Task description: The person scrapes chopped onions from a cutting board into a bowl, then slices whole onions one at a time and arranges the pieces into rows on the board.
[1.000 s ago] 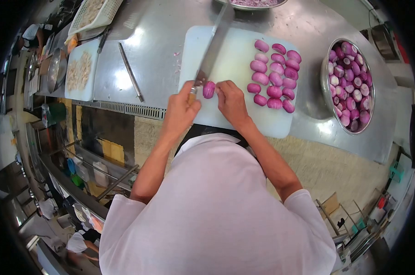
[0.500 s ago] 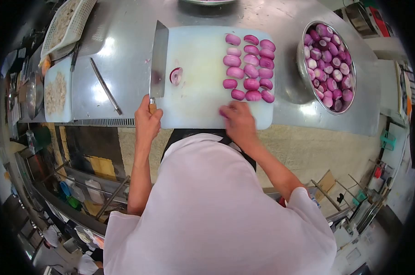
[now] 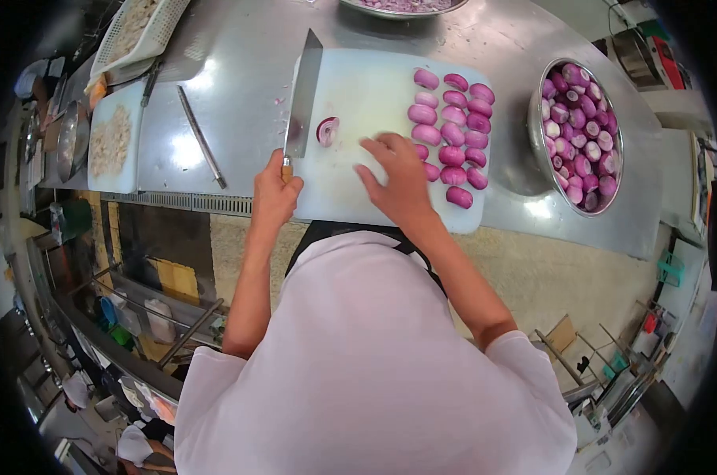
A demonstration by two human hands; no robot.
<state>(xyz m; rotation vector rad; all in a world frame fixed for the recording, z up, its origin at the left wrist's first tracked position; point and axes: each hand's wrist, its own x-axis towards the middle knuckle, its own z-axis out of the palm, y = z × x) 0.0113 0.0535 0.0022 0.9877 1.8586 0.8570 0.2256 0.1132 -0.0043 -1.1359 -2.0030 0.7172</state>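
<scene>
The left hand (image 3: 275, 192) was closed round the wooden handle of a cleaver (image 3: 305, 99). The blade pointed towards the far edge of the worktop (image 3: 509, 47) and ran along the left edge of a white cutting board (image 3: 366, 87).

The right hand (image 3: 396, 178) was empty, thumb and fingers apart, above the near half of the board; contact with the surface could not be determined. A single onion piece (image 3: 328, 132), its ringed face exposed, sat near the board's left edge, just beside the blade.

Rows of purple onion pieces (image 3: 453, 134) stood along the board's right edge, partly hidden by the right hand. One piece (image 3: 459, 197) lay closest to the near right corner.

Towards the worktop's right edge stood a steel bowl (image 3: 536, 131) filled with onions (image 3: 580, 142). A metal rod (image 3: 200, 136) lay left of the board, one end near the worktop's near edge.
</scene>
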